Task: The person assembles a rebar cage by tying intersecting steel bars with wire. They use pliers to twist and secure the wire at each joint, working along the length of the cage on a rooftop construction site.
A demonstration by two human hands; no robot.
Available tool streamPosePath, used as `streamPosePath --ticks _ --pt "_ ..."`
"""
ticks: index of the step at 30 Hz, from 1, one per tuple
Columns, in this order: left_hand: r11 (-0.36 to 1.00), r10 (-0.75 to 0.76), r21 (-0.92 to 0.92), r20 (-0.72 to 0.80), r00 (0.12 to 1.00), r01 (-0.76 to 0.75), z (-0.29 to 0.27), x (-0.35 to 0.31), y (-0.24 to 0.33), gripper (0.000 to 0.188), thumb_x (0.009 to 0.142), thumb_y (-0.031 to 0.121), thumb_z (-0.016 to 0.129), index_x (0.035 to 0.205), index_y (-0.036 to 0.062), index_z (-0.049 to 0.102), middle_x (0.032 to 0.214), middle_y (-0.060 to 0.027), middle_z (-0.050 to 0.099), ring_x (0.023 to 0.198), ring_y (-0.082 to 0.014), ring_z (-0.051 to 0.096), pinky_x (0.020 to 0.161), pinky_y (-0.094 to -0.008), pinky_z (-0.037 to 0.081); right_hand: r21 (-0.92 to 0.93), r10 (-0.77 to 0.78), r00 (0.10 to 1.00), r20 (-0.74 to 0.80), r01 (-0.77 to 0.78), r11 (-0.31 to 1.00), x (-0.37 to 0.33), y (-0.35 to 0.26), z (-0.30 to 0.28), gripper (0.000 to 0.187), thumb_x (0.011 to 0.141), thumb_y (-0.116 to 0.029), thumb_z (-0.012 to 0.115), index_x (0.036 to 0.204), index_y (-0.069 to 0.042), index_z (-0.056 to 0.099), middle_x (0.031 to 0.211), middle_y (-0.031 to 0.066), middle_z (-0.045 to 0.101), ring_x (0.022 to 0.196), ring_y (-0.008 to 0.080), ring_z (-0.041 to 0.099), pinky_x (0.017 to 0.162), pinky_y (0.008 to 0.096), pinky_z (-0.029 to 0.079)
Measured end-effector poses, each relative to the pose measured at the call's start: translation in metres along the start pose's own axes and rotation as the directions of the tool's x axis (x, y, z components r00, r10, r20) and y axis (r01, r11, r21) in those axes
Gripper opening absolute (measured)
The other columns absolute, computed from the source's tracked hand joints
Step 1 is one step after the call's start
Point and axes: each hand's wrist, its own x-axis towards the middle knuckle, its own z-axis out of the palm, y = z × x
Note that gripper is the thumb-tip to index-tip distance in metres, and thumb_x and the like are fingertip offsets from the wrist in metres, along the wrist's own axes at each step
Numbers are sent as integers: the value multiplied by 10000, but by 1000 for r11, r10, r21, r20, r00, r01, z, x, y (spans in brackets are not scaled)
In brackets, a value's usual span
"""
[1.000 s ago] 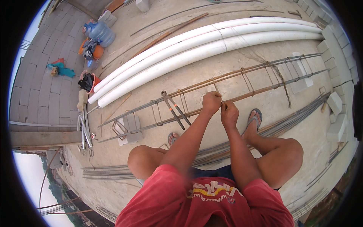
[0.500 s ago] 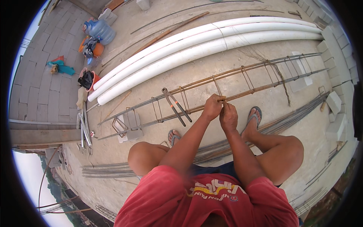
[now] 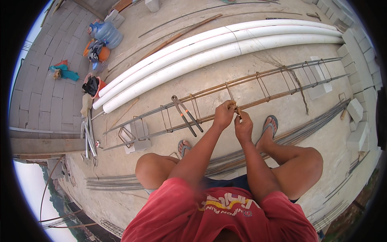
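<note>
Both hands [image 3: 233, 120] pinch a rebar cage [image 3: 258, 90] on a concrete rooftop [image 3: 225, 72] beside white pipes [image 3: 209, 50].

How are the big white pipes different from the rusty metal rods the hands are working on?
The white pipes are thick, smooth and plain; the rusty rods are thin and brown, joined by wire loops into a cage. The pipes lie untouched farther away, while the left hand and right hand both grip the rods. Both are long and lie across the concrete floor.

Both hands, left hand [image 3: 223, 116] and right hand [image 3: 243, 127], pinch the rusty rebar cage [image 3: 258, 90]; pincers [image 3: 186, 115] rest on it, white pipes [image 3: 209, 54] behind.
</note>
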Motion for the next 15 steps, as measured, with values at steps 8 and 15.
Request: streamPosePath --ticks 8,15 --pt "976 185 102 62 981 -190 3 -6 -10 328 845 35 593 1166 62 532 1011 -162 693 975 -367 643 820 -420 516 -23 8 1000 -27 -9 1000 1 8 0 264 864 -50 575 1105 20 658 955 148 671 786 256 635 712 360 505" --pt "978 151 141 13 988 -151 5 -10 -10 360 817 49 638 1158 75 527 1021 -149 694 984 -350 644 817 -416 518 241 498 842 208 -537 808 40 -14 -18 259 861 -180 635 933 60 697 778 118 677 679 153 602 625 303 465"
